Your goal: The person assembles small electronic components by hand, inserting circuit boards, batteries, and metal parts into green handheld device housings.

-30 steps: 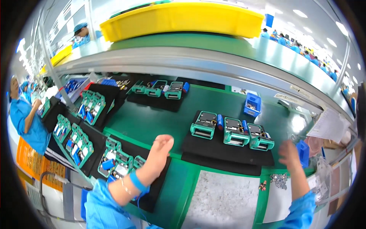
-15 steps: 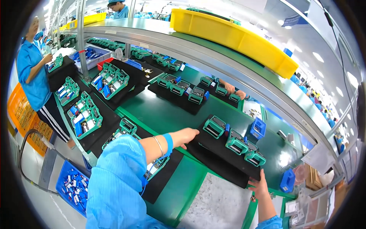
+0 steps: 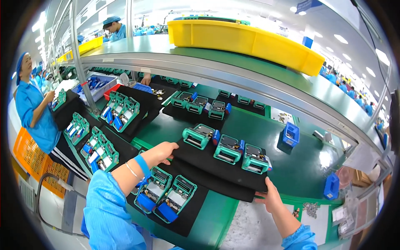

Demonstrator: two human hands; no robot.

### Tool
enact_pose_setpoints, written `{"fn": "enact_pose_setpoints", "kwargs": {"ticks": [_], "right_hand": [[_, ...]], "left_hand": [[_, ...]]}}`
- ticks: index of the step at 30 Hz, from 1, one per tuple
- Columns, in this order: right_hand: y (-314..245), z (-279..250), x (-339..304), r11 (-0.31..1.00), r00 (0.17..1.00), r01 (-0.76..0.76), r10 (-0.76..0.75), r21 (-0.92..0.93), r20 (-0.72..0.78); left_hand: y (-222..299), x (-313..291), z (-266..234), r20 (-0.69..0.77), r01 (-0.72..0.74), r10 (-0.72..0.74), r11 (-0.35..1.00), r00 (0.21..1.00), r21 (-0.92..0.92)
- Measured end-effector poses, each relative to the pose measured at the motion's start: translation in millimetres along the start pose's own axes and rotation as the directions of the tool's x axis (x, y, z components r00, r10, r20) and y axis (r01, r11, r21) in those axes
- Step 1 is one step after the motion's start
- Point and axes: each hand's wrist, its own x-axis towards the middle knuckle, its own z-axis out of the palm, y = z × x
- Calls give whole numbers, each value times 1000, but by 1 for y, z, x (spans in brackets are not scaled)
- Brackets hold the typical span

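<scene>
My left hand [image 3: 163,153] grips the left end of a black mat [image 3: 208,163], its fingers curled round the edge. My right hand [image 3: 273,198] holds the mat's right end, thumb on top and fingers beneath. Three green-framed device housings stand in a row on the mat: a left housing [image 3: 198,136], a middle housing [image 3: 228,149] and a right housing [image 3: 255,158]. Blue battery-like packs sit beside them. Below the held mat lies another black layer. Nearer to me, a lower mat [image 3: 189,221] bears more green housings [image 3: 177,197] with blue and white packs, partly hidden by my left forearm.
A metal-framed shelf with a yellow tray [image 3: 246,43] spans overhead. Blue bins [image 3: 291,134] stand on the green bench [image 3: 266,125]. Further mats with housings [image 3: 118,110] lie left and behind. A person in blue [image 3: 35,104] stands at the left, near orange crates [image 3: 31,152].
Both hands have shifted the mat and its housings leftward, away from the blue bin. My view has turned. The other person's hands behind the shelf have left the housings there.
</scene>
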Motion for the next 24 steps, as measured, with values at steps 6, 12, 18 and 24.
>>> {"fn": "enact_pose_setpoints", "kwargs": {"ticks": [6, 12, 18, 24], "right_hand": [[-19, 71, 15, 1000, 999, 9, -9, 22, 32], [-45, 143, 26, 998, 995, 54, -52, -26, 80], [-39, 190, 40, 994, 989, 111, -112, 19, 100], [-39, 199, 49, 988, 975, 149, -151, 25, 165]], "left_hand": [[-4, 13, -52, -133, 3, 12, 994, 991, 108], [-5, 39, -107, -281, 18, 30, 986, 959, 166], [-25, 72, -132, -483, -101, 81, 995, 872, -15], [-50, 67, -147, -620, -146, 53, 984, 783, -100]]}}
